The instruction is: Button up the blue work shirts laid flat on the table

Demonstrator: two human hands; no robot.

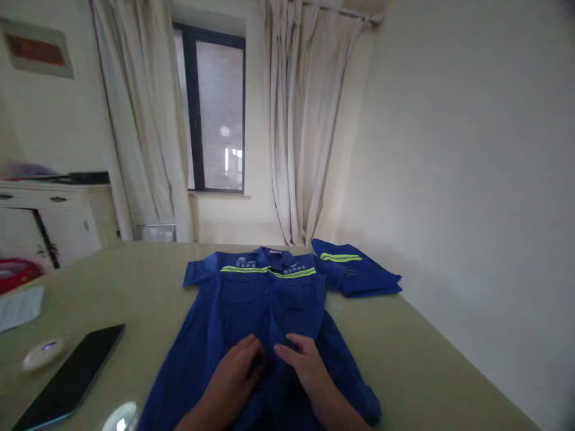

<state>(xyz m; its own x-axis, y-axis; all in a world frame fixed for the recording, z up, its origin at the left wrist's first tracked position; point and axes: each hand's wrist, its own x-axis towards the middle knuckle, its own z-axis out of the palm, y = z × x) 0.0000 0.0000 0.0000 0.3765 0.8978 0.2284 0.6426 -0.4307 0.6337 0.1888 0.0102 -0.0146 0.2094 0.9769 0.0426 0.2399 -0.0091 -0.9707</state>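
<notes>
A blue short-sleeved work shirt lies spread front side up, its collar at the far end and a yellow-green reflective stripe across the chest. My left hand rests on the lower front, left of the middle, with its fingers curled down and their tips partly hidden. To its right, my right hand touches the front near the centre opening, thumb and forefinger apart, the other fingers hidden below. Beyond the shirt's right sleeve lies a folded blue garment with a similar stripe.
On the table at the left are a black tablet-like device, a white oval object, a paper and a red basin. A wall borders the right side. A shiny round object sits at the front edge.
</notes>
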